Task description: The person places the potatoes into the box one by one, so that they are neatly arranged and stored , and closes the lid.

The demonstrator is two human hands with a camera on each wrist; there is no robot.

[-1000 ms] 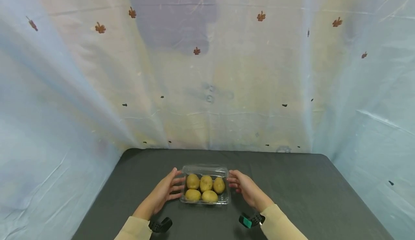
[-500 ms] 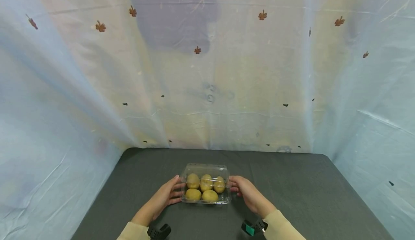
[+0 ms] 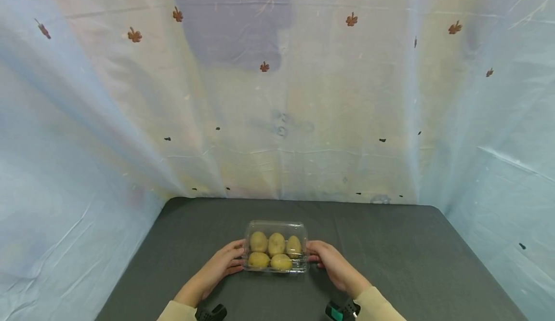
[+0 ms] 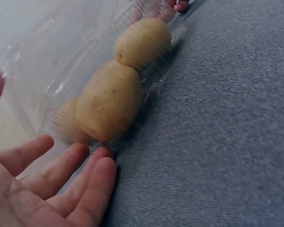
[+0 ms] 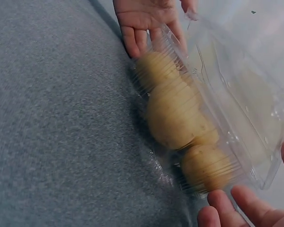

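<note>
Several yellow-brown potatoes [image 3: 276, 245] lie inside a clear plastic clamshell box [image 3: 276, 226] on the dark table. Its clear lid [image 5: 248, 109] slants up over the potatoes in the right wrist view, not flat on the base. At the box's left side is my left hand [image 3: 218, 267], its fingers [image 4: 100, 177] extended and touching the ribbed wall low down. My right hand [image 3: 336, 267] is at the opposite side, with fingertips [image 5: 217, 198] by the wall. Each thumb stands higher, close to the lid's edge. Contact between thumbs and lid is hard to confirm.
The dark grey cloth-covered table [image 3: 390, 248] extends on both sides of the box. Behind and beside it hangs a pale plastic sheet [image 3: 282, 94] with leaf prints. Black bands [image 3: 211, 313] are worn on both wrists.
The lid's front edge has come down toward me over the potatoes. Both hands have lowered and drawn slightly nearer to me while staying at the box's sides.
</note>
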